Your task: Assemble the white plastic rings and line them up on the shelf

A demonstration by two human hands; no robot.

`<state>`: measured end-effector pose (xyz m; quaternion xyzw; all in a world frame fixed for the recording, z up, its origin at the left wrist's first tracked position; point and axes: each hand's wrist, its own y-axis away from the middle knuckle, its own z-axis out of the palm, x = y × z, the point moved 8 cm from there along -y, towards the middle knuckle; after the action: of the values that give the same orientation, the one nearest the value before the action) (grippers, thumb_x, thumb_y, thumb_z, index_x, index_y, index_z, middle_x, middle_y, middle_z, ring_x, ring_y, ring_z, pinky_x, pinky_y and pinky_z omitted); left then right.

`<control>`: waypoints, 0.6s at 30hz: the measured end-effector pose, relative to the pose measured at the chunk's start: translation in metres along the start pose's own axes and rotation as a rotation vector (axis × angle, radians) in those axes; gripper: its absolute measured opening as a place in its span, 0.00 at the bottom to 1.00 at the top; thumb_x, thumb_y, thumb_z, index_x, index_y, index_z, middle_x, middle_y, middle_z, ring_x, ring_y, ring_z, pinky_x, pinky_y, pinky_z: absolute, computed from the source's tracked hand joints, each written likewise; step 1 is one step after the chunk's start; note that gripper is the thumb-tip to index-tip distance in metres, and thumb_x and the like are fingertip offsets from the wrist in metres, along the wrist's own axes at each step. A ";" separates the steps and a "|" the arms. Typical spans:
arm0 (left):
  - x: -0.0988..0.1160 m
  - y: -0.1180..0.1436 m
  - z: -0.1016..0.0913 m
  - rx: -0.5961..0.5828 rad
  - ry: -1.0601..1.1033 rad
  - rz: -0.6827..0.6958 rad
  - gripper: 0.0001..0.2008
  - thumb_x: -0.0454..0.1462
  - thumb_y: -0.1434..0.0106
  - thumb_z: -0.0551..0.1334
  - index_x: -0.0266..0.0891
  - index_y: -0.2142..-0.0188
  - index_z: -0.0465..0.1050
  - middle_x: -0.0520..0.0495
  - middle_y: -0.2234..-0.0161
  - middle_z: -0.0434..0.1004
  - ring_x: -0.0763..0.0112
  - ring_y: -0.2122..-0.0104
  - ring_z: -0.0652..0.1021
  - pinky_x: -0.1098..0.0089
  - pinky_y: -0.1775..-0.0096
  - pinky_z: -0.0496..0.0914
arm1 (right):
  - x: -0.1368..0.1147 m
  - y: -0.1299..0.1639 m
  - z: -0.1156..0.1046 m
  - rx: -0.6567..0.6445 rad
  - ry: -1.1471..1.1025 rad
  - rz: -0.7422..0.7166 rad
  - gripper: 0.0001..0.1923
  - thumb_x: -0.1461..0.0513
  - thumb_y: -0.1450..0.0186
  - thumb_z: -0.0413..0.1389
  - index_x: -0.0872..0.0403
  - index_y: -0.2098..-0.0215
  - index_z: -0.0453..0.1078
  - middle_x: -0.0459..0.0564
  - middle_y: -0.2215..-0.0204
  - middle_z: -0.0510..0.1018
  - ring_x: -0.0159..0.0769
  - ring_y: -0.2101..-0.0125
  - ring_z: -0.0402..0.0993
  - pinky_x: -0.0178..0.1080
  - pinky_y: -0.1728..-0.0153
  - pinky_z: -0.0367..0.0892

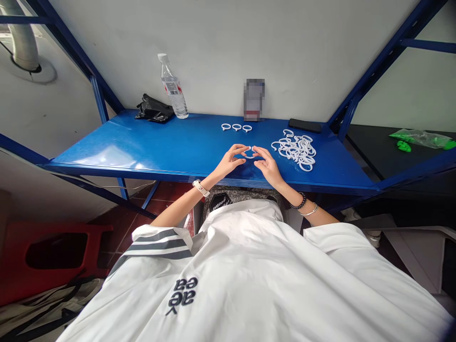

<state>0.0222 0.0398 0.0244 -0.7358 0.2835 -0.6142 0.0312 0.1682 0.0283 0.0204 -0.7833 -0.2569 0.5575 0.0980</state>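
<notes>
Near the front edge of the blue table, my left hand [230, 161] and my right hand [268, 167] hold a white plastic ring [250, 157] between them; it looks like a curtain ring. The fingertips of both hands pinch its far side, where a small joint or clip shows. Beyond my hands, three similar white rings [237, 130] lie in a row. To the right of my right hand is a loose pile of white rings [297, 151], several of them overlapping.
A blue table [171, 147] stands against the wall. At its back are a crumpled black bag [154, 110], a water bottle [173, 90], a blurred upright box-like thing [253, 99] and a black phone [304, 125]. Green items in clear plastic [422, 138] lie far right; a red stool [90, 251] stands left.
</notes>
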 end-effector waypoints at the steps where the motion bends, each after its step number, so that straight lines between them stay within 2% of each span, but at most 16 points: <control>1: 0.000 0.000 0.000 -0.001 -0.008 0.000 0.21 0.38 0.38 0.61 0.43 0.45 0.74 0.43 0.44 0.66 0.64 0.51 0.74 0.69 0.57 0.74 | 0.000 0.000 0.000 0.001 -0.001 0.003 0.27 0.59 0.35 0.52 0.44 0.38 0.66 0.53 0.39 0.65 0.47 0.45 0.70 0.47 0.50 0.73; 10: -0.001 -0.001 0.000 0.000 -0.038 -0.014 0.21 0.37 0.37 0.60 0.43 0.45 0.74 0.42 0.44 0.66 0.65 0.53 0.74 0.70 0.60 0.73 | 0.003 -0.001 0.000 0.004 0.013 0.003 0.26 0.60 0.35 0.52 0.44 0.39 0.68 0.52 0.40 0.67 0.46 0.45 0.70 0.45 0.51 0.74; 18: 0.000 0.000 0.001 0.003 -0.014 -0.033 0.21 0.36 0.38 0.60 0.42 0.45 0.73 0.42 0.43 0.66 0.63 0.51 0.75 0.69 0.58 0.73 | 0.001 0.000 0.001 0.000 -0.024 0.029 0.27 0.60 0.35 0.52 0.45 0.37 0.67 0.51 0.36 0.67 0.47 0.39 0.66 0.46 0.48 0.72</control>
<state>0.0234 0.0398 0.0238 -0.7447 0.2703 -0.6097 0.0244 0.1676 0.0289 0.0188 -0.7802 -0.2467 0.5682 0.0869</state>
